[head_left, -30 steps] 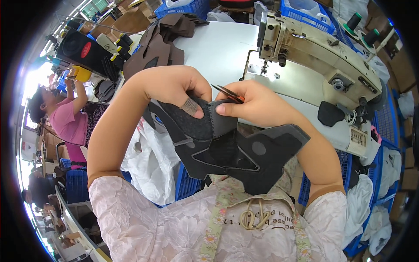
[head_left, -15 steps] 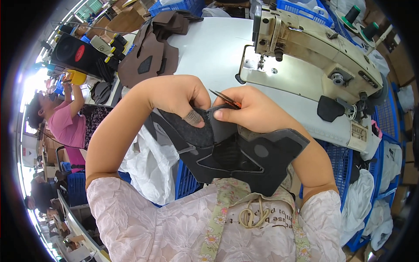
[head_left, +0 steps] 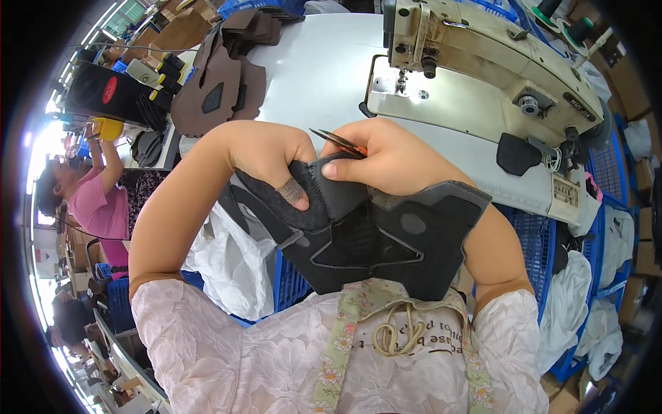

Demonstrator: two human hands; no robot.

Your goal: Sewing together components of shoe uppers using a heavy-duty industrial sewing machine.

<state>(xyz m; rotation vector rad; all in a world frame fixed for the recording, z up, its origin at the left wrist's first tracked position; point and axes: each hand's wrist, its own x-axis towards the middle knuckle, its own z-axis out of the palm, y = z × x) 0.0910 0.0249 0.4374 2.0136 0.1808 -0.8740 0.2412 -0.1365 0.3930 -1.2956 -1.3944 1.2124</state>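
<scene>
Between the person's chest and the near edge of a glossy white sewing table (head_left: 317,76), both bare hands are holding up a many-cornered black fabric piece (head_left: 441,234) with grey edging, a stitched seam and a dark triangular inset. The left hand (head_left: 269,155) is pinching its felt-like left part near the seam, the thumb, banded with a grey wrap (head_left: 294,190), pressing on the facing side while the other fingers are curling behind, partly hidden. The right hand (head_left: 383,155) is grasping the same piece just across the seam, its thumb lying flat on a smooth grey-black panel; it is also holding a pair of slim, dark-bladed scissors with an orange-red part (head_left: 341,143), whose tips are pointing left, above the top edge of the fabric. Beyond the hands, a cream-coloured metal sewing machine (head_left: 483,45) is standing on the right side of the table, with a small black flat patch (head_left: 518,153) lying in front of it. Brown flat cut pieces (head_left: 224,83) are lying piled at the table's left end. Below the left forearm, a crumpled white plastic bag (head_left: 231,265) is resting beside a blue plastic crate (head_left: 293,283). Farther left, a co-worker in a pink top (head_left: 96,200) is raising both arms near a yellow object (head_left: 108,129).
</scene>
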